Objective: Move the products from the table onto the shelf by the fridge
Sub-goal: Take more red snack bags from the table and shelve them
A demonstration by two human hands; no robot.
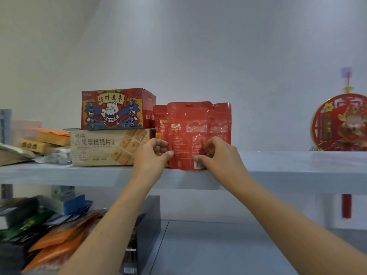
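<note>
Three red snack pouches (188, 128) stand upright in a row on the upper white shelf (288, 167), backs facing me. My left hand (153, 157) pinches the lower left edge of the front pouch. On that pouch's lower right, my right hand (216, 155) grips the edge with thumb and fingers. Both forearms reach up from below. The other two pouches stand just behind, partly hidden.
Left of the pouches a red cat-print box (115, 109) sits on a beige cake-crisp box (107, 148), with small orange packs (45, 139) further left. A red round ornament (341, 122) hangs at right. The lower shelf holds orange bags (59, 235) and a dark box (147, 225).
</note>
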